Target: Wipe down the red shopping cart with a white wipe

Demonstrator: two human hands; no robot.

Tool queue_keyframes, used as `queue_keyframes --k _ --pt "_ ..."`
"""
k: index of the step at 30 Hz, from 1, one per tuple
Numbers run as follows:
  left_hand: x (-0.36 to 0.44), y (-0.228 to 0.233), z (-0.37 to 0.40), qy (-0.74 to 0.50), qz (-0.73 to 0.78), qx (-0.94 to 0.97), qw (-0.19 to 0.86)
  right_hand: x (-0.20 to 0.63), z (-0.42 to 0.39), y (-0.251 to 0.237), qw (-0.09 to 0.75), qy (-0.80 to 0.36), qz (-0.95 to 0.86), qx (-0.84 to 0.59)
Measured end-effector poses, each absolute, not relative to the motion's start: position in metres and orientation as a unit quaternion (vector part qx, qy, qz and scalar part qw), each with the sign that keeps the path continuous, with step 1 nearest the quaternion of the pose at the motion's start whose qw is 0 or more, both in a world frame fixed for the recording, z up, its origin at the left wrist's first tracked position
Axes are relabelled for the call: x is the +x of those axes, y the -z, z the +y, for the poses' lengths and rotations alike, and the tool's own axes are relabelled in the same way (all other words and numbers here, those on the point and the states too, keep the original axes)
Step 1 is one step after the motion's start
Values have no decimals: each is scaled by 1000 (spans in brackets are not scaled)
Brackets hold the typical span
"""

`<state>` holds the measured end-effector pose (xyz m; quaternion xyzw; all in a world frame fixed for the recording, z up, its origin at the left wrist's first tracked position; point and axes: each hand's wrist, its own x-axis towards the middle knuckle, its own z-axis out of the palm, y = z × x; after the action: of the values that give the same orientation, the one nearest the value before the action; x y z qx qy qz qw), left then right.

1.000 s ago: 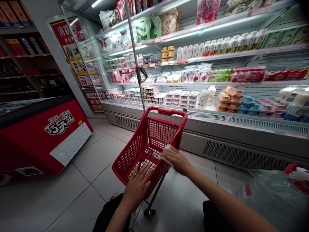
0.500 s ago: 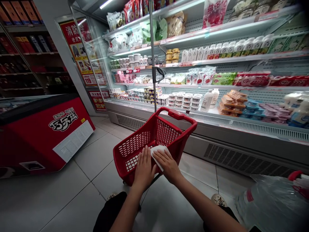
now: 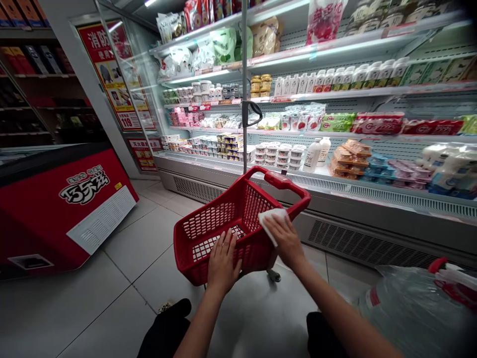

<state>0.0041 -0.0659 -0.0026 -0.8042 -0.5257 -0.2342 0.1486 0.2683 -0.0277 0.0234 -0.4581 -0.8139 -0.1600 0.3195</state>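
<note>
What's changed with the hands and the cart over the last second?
The red cart has turned, its handle swinging to the right. The right hand, with the white cloth, came in beside the left hand, then moved back right along the cart's near side toward the handle. The left hand stays at the cart; the cloth stays with the right hand.

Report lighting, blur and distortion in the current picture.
Head view: the refrigerated case is brightly lit, the left shelves sit dark; head view: the red cart shows clear grid edges, the plastic bundle looks soft; head view: the wall poster leans, likely from wide-angle stretch.
</note>
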Motion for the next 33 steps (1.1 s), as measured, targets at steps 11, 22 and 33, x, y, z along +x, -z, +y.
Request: queue_keyframes --k 11,22,33 --pt "18 6 -80 220 -518 -812 151 297 -34 -31 288 161 -837 -436" --pt "37 6 -85 241 -540 -794 145 251 -65 10 297 141 -844 -425" --pt "33 9 -79 252 -520 -802 153 377 -22 -44 273 210 -792 -503"
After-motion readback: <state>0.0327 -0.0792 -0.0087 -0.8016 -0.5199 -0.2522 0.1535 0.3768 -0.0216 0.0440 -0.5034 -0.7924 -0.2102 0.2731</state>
